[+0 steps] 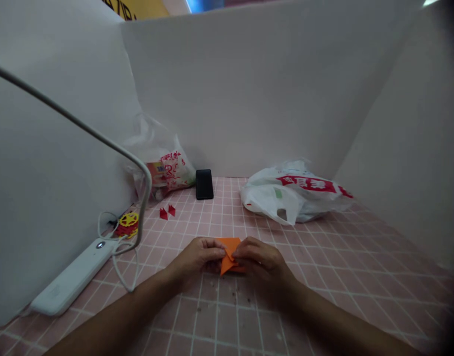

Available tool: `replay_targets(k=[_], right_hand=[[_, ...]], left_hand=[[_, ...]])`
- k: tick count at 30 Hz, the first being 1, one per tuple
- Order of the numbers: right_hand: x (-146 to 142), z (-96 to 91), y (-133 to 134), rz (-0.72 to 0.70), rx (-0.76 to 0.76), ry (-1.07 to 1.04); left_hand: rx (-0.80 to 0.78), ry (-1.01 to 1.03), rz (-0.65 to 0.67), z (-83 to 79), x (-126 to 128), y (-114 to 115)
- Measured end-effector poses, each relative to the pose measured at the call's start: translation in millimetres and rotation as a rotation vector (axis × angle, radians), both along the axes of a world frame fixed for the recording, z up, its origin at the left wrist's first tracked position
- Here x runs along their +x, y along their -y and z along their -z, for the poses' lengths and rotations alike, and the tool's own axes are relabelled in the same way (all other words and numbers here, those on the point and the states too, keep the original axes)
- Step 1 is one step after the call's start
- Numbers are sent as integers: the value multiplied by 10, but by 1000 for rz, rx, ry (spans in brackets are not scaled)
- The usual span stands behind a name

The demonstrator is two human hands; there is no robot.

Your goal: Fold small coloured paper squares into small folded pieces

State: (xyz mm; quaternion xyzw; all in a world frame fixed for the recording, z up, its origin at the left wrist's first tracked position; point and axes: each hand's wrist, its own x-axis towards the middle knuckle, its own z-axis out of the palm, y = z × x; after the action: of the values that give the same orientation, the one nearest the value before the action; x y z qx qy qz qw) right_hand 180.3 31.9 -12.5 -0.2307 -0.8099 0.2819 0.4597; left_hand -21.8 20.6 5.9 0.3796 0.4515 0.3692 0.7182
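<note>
A piece of orange paper [229,244], folded with a pointed flap hanging toward me, is held just above the pink tiled surface. My left hand [201,254] pinches its left edge between thumb and fingers. On the other side, my right hand [259,258] is closed on the paper's right part, thumb and fingertips at a fold near the middle. Parts of the paper's right and lower edges are hidden behind my right fingers. Two small red folded paper pieces [167,212] lie farther back to the left.
A white power strip [74,277] with looped cables lies at left, beside yellow and red cut-out pieces [128,223]. A grey cable [82,126] arcs across the left. Behind are a clear plastic bag [175,168], a black phone [204,184] and a white plastic bag [297,193]. White walls enclose the surface.
</note>
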Motion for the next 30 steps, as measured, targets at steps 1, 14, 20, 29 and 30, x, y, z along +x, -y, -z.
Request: replay_targets(k=[1,14,20,29,30], right_hand=[[1,13,-2,6,-1,1],[12,20,10,-23,81,10],[6,29,25,16,58,8],[12,17,17,13,121,-11],[13,30,8,10,130,-15]], left_hand=[[5,-2,0,11,5,-1],[32,-14,8,3,36,27],[48,-34,48,35,27,5],[46,3,51,-34,19,18],[45,9,52,-34,19,19]])
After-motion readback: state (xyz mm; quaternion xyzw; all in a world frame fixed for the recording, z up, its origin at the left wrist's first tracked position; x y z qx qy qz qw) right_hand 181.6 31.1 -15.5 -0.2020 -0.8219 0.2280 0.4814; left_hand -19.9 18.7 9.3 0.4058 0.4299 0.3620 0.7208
